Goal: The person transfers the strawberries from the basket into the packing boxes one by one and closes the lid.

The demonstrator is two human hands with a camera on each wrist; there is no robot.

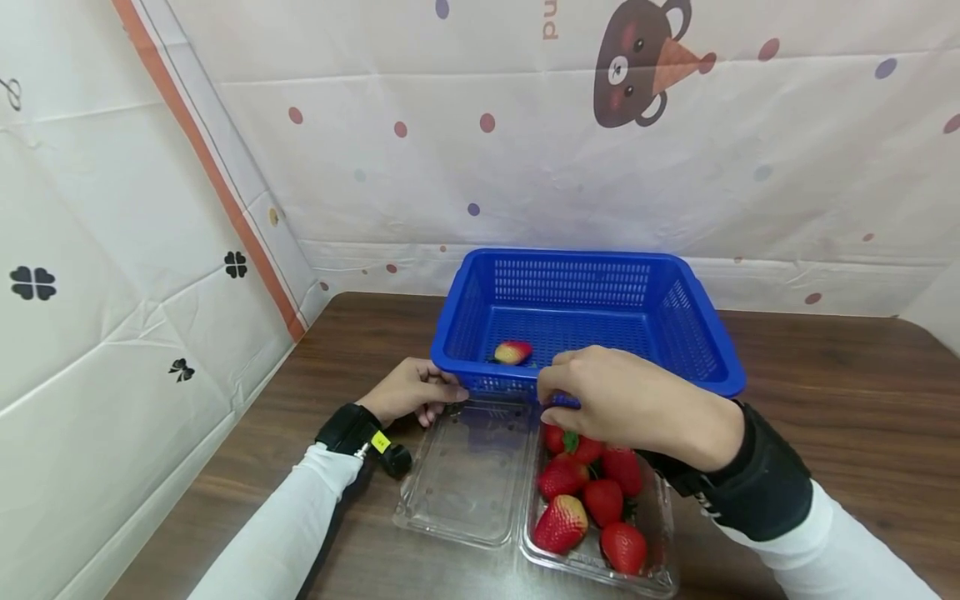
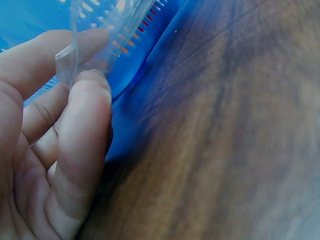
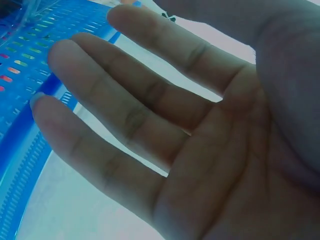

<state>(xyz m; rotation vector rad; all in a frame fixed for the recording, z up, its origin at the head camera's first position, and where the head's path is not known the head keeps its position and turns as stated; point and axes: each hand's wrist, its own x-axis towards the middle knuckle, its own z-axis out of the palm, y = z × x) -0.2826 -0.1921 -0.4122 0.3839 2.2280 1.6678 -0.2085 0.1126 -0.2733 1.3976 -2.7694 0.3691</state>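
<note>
My left hand [image 1: 411, 392] pinches the far left corner of a clear plastic lid [image 1: 468, 487] between thumb and fingers. In the left wrist view, the thumb [image 2: 85, 130] presses against the thin plastic edge. The lid is joined to a clear clamshell box [image 1: 660, 575], which lies open with several red strawberries [image 1: 561, 525] in it. Over the box's far end and the near rim of a blue basket [image 1: 592, 262], my right hand [image 1: 607, 396] is held palm down. Its fingers [image 3: 100, 85] look loosely extended in the right wrist view, with nothing seen between them.
One pale-tipped strawberry [image 1: 513, 352] lies inside the basket near its front wall. The brown wooden table [image 1: 825, 400] extends to both sides. A patterned white sheet [image 1: 420, 183] stands behind the table and along its left side.
</note>
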